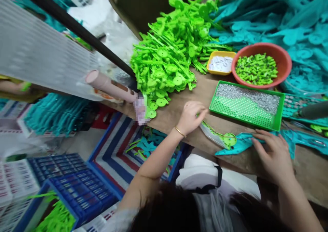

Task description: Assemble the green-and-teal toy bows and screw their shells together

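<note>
My left hand (191,117) is closed in a pinch on the thin stem of a green plastic piece (225,138) with a round disc end, lying on the brown table (179,117) just in front of a green tray (279,120). My right hand (273,153) rests with fingers stretched flat on a teal plastic piece (238,144) beside the green disc. A gold bracelet circles my left wrist.
A big heap of green pieces (174,47) lies at the back, and teal pieces (282,23) are piled at the right. A red bowl (285,57) holds small green parts; a yellow dish (214,57) holds white bits. Blue crates (77,187) stand on the floor at the left.
</note>
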`<action>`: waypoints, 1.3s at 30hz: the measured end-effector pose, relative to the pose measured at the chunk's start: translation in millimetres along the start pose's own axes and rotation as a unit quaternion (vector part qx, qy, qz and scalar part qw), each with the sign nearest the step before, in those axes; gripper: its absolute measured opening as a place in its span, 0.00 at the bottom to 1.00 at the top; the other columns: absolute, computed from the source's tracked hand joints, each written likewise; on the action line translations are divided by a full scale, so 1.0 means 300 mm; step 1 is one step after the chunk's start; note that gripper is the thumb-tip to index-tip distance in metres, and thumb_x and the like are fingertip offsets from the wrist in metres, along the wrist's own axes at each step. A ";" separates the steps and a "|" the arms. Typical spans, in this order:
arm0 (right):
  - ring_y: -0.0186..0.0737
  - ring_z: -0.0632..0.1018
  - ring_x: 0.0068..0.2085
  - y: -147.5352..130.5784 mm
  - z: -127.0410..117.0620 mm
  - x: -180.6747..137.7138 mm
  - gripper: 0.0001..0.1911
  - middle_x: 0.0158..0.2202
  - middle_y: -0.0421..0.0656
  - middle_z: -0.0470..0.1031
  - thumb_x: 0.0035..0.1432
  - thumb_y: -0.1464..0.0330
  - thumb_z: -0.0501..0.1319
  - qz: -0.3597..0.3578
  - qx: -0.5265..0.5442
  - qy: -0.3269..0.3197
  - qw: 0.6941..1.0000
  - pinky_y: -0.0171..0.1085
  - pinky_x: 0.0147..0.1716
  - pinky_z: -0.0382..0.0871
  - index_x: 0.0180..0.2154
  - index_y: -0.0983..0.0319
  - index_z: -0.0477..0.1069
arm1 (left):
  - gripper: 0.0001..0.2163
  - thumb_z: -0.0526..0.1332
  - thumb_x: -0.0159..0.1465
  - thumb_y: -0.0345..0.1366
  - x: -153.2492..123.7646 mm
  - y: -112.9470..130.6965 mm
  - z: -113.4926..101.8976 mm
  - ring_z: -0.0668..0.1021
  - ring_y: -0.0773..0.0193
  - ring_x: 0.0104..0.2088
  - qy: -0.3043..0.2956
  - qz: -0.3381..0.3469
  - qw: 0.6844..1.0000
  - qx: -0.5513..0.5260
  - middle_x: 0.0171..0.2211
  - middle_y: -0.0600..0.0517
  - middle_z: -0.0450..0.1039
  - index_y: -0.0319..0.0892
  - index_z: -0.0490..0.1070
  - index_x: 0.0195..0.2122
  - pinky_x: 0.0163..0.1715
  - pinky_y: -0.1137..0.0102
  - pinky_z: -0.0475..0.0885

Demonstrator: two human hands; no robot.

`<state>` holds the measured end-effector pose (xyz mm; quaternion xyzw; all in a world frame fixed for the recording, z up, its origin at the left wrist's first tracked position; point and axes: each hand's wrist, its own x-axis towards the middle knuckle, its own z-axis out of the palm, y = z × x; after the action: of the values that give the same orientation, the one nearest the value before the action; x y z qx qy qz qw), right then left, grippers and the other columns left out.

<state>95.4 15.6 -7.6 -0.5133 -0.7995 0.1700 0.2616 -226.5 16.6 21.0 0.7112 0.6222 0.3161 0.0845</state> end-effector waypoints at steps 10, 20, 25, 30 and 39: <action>0.47 0.80 0.45 -0.009 -0.056 -0.036 0.11 0.42 0.43 0.81 0.61 0.58 0.60 0.043 0.123 -0.036 0.991 0.48 0.53 0.72 0.41 0.54 0.77 | 0.19 0.66 0.58 0.39 0.546 -0.500 -0.301 0.67 0.48 0.59 0.126 -0.229 0.944 0.202 0.51 0.40 0.73 0.38 0.70 0.49 0.57 0.53 0.62; 0.43 0.80 0.45 0.026 -0.022 -0.051 0.14 0.44 0.41 0.80 0.61 0.56 0.59 0.056 0.100 -0.058 0.992 0.42 0.51 0.72 0.43 0.55 0.76 | 0.17 0.59 0.61 0.31 0.583 -0.497 -0.452 0.77 0.55 0.48 0.034 -0.175 0.966 0.185 0.49 0.43 0.74 0.36 0.69 0.53 0.52 0.62 0.69; 0.45 0.80 0.46 0.007 -0.001 -0.045 0.16 0.44 0.41 0.81 0.60 0.54 0.59 0.054 0.121 -0.095 0.987 0.45 0.50 0.72 0.43 0.55 0.76 | 0.19 0.61 0.58 0.30 0.446 -0.336 -0.341 0.75 0.49 0.52 -0.140 -0.116 0.927 0.328 0.50 0.40 0.73 0.37 0.71 0.52 0.56 0.55 0.66; 0.47 0.80 0.48 -0.022 -0.013 -0.057 0.17 0.45 0.43 0.81 0.60 0.52 0.59 0.067 0.128 -0.103 0.984 0.47 0.53 0.72 0.43 0.55 0.77 | 0.17 0.47 0.66 0.25 0.427 -0.297 -0.306 0.77 0.49 0.49 -0.089 -0.140 0.914 0.370 0.47 0.34 0.75 0.32 0.72 0.49 0.55 0.55 0.64; 0.44 0.82 0.44 -0.053 -0.015 -0.080 0.18 0.42 0.41 0.82 0.58 0.51 0.60 0.087 0.140 -0.089 0.982 0.39 0.47 0.75 0.40 0.56 0.78 | 0.15 0.53 0.64 0.25 0.433 -0.317 -0.352 0.77 0.50 0.50 -0.100 -0.109 0.914 0.377 0.45 0.38 0.77 0.33 0.73 0.50 0.54 0.56 0.64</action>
<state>94.6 -12.8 -1.4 -0.5222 -0.7402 0.3470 0.2429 -360.8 129.8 100.0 0.6455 0.7574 -0.0264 -0.0941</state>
